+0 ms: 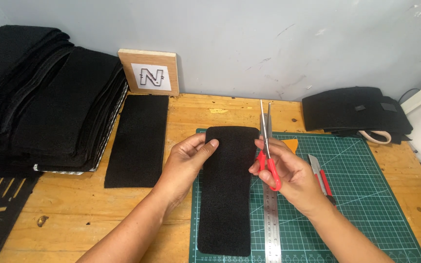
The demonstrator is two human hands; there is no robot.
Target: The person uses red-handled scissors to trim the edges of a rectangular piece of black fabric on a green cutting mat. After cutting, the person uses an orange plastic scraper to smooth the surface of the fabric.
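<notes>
A long black felt strip (226, 195) with rounded corners lies lengthwise on the green cutting mat (366, 195). My left hand (186, 163) pinches its upper left edge, thumb on top. My right hand (288, 175) holds red-handled scissors (267, 146), blades pointing away from me and slightly parted, just beside the strip's upper right corner. A steel ruler (272, 224) lies on the mat along the strip's right side, under my right hand.
Another black strip (138, 140) lies flat on the wooden table (84, 209). A tall pile of black strips (45, 107) fills the left. A wooden block with a sign (149, 72) leans on the wall. Black pieces (354, 109) sit back right; a red utility knife (321, 178) and orange scrap (291, 144) lie on the mat.
</notes>
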